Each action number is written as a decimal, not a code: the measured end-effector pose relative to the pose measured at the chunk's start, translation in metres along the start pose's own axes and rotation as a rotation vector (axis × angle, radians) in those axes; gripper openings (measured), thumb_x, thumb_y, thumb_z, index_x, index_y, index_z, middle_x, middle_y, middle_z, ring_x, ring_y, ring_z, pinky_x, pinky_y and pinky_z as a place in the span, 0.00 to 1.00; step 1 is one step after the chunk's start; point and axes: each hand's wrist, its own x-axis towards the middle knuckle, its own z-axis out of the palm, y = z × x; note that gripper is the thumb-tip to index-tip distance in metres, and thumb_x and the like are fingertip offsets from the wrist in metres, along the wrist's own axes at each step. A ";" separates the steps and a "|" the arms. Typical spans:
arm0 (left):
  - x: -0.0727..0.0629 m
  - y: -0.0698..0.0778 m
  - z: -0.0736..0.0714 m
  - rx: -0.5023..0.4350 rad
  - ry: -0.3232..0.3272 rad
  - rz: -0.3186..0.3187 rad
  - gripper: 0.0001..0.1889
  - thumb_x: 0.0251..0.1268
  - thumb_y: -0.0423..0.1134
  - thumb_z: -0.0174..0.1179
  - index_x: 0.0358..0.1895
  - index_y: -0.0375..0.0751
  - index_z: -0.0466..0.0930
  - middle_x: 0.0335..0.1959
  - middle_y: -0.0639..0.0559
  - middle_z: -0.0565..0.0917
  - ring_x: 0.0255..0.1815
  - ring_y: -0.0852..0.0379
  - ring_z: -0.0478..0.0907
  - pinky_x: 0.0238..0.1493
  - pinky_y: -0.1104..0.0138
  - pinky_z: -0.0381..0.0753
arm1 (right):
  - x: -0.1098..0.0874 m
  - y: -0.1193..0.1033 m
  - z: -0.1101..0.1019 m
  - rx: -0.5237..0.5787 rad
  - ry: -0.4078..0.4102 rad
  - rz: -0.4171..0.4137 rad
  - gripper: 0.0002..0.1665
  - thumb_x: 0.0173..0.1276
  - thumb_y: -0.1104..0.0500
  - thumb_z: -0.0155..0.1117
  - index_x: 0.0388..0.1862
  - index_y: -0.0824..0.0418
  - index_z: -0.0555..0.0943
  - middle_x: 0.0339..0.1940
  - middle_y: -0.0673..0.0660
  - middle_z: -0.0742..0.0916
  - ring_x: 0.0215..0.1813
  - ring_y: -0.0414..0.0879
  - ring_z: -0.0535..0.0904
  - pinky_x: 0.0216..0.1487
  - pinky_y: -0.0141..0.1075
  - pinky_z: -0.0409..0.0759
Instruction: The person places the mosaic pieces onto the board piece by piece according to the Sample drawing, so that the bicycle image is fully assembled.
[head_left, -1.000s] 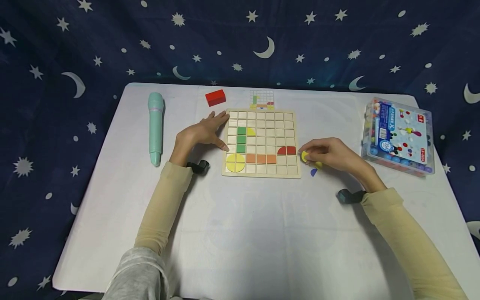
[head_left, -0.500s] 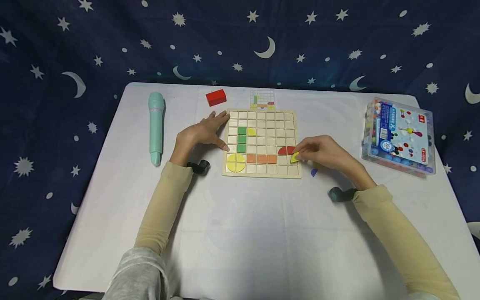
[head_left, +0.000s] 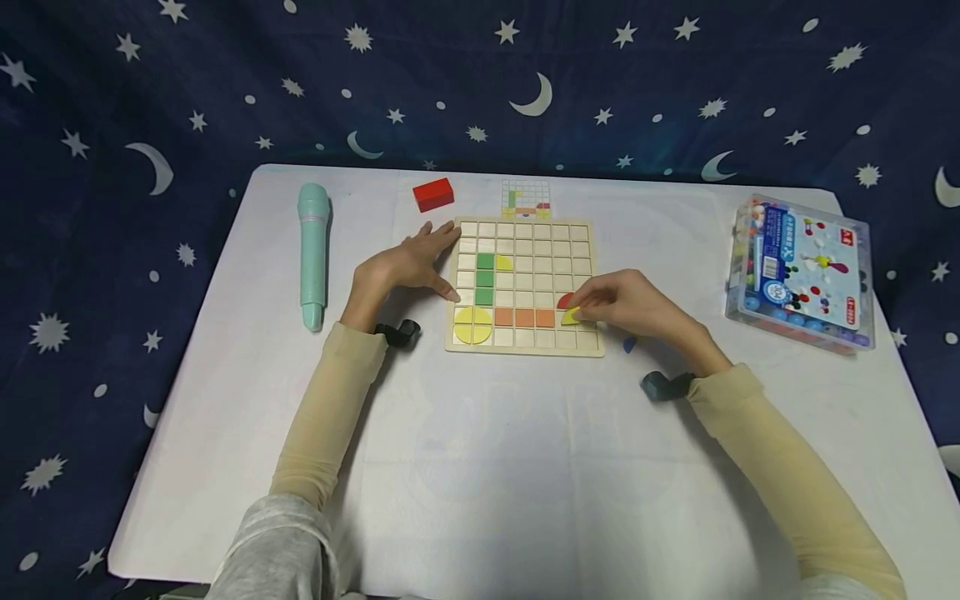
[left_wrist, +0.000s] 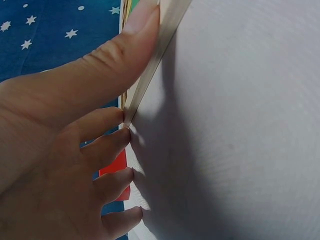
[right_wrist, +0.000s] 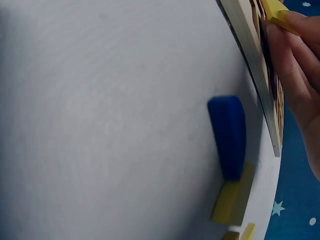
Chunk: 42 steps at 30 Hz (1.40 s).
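A wooden grid board (head_left: 525, 265) lies on the white table. My left hand (head_left: 405, 262) has its fingers spread, with thumb and fingertips touching the board's left edge. Between right thumb and fingers, my right hand (head_left: 626, 302) pinches a yellow quarter-circle block (head_left: 570, 317) over the lower right cells, beside the orange squares (head_left: 523, 317). Four-part yellow circle (head_left: 472, 326), green squares (head_left: 485, 279) and a yellow quarter (head_left: 504, 262) sit in the grid. The right hand partly covers the red pieces (head_left: 565, 301). A blue piece (right_wrist: 227, 135) and yellow blocks (right_wrist: 227, 200) lie right of the board.
A pattern card (head_left: 526, 199) lies behind the board, near a red block (head_left: 433, 194). At left is a mint-green microphone-shaped object (head_left: 313, 258). A clear plastic box (head_left: 801, 273) of colourful parts stands at right. A starry dark cloth (head_left: 450, 75) hangs behind.
My right hand has carried the yellow quarter-circle block leftward from beside the board to over its lower right cells. The left hand has stayed at the board's left edge.
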 end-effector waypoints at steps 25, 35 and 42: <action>0.002 0.001 0.000 0.003 -0.003 0.007 0.62 0.53 0.47 0.79 0.85 0.56 0.42 0.87 0.56 0.38 0.87 0.50 0.28 0.83 0.39 0.38 | 0.005 -0.003 0.005 -0.072 -0.011 -0.117 0.09 0.66 0.67 0.73 0.41 0.56 0.93 0.42 0.54 0.90 0.43 0.47 0.78 0.43 0.29 0.76; 0.002 0.002 0.000 0.003 -0.008 0.000 0.62 0.53 0.46 0.79 0.85 0.56 0.42 0.87 0.57 0.38 0.87 0.50 0.27 0.83 0.39 0.38 | 0.001 -0.002 0.006 -0.088 0.047 -0.051 0.10 0.70 0.63 0.70 0.48 0.53 0.90 0.47 0.50 0.92 0.42 0.44 0.82 0.43 0.30 0.78; 0.001 0.002 0.000 0.005 -0.006 -0.008 0.62 0.54 0.46 0.79 0.85 0.56 0.42 0.87 0.56 0.38 0.87 0.50 0.28 0.82 0.39 0.39 | -0.006 0.002 0.000 -0.082 0.067 0.009 0.08 0.71 0.59 0.70 0.47 0.55 0.90 0.48 0.55 0.91 0.41 0.48 0.79 0.39 0.33 0.77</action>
